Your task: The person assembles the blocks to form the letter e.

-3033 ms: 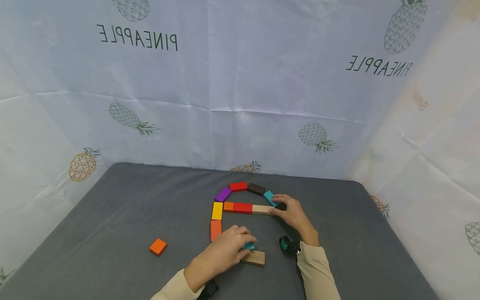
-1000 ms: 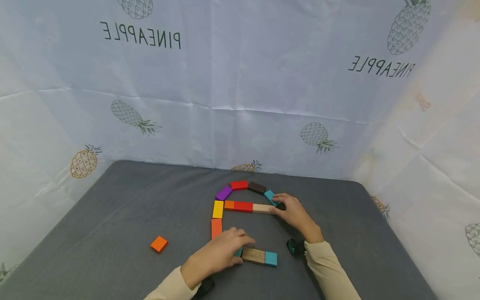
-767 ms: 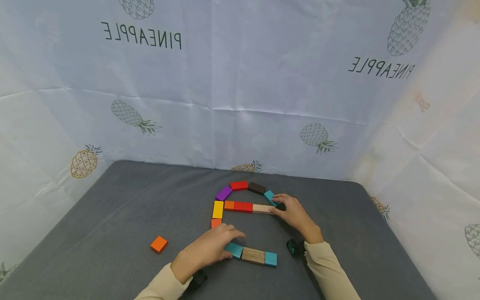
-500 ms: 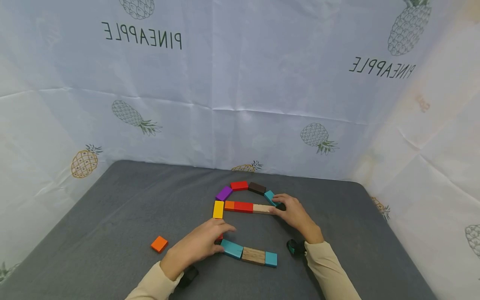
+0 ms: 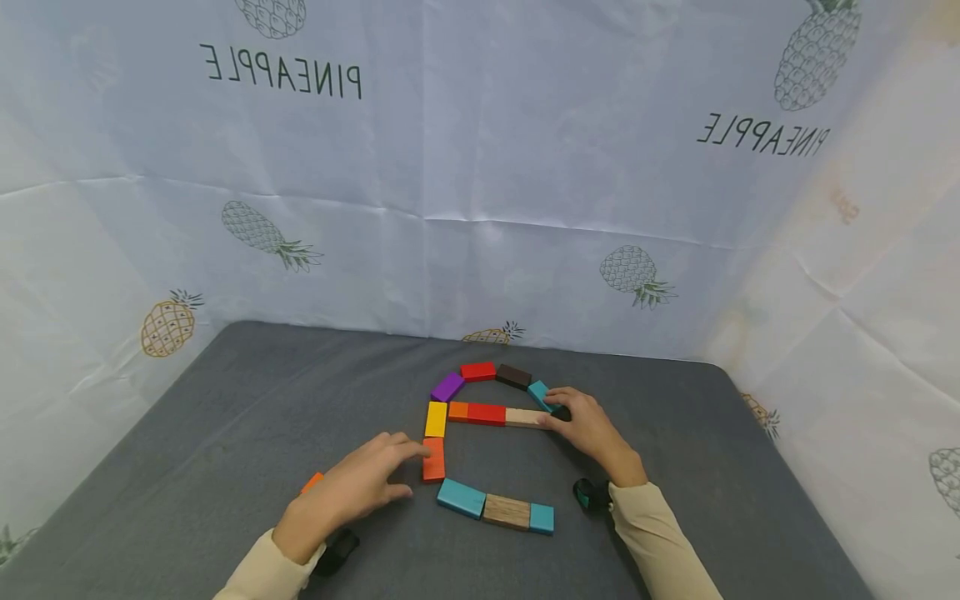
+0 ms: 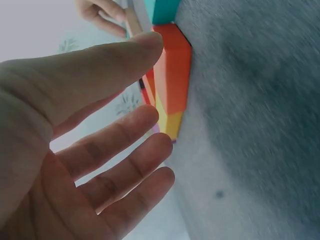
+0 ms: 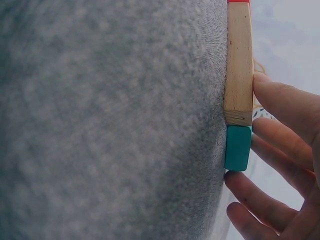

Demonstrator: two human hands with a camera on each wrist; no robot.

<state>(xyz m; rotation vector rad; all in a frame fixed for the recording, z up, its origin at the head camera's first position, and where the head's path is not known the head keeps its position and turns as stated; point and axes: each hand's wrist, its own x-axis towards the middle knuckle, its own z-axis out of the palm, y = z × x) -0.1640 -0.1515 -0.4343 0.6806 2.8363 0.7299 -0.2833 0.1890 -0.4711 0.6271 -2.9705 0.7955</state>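
Note:
My left hand (image 5: 356, 483) hovers left of the block ring, its fingers loosely spread with nothing between them. In the head view its fingertip overlaps an orange-red block (image 5: 432, 467). Under its wrist side lies a loose orange block (image 5: 311, 482), mostly hidden. My right hand (image 5: 588, 429) stays at the far right of the ring. In the right wrist view its thumb touches a pale wooden block (image 7: 239, 65). Its other fingers lie behind and beside a teal block (image 7: 238, 148) at that block's end.
The ring also has yellow (image 5: 436, 419), purple (image 5: 448, 387), red (image 5: 478, 372) and dark brown (image 5: 513, 377) blocks. A front row joins a long teal block (image 5: 461, 497), a wooden block (image 5: 507, 512) and a small teal block (image 5: 542, 518) on grey cloth (image 5: 637, 550). A pineapple-print curtain (image 5: 480, 183) hangs behind.
My left hand has let go of the long teal block and moved left, now partly covering the loose orange block. The small teal block appeared at the wooden block's right end. My right hand kept still.

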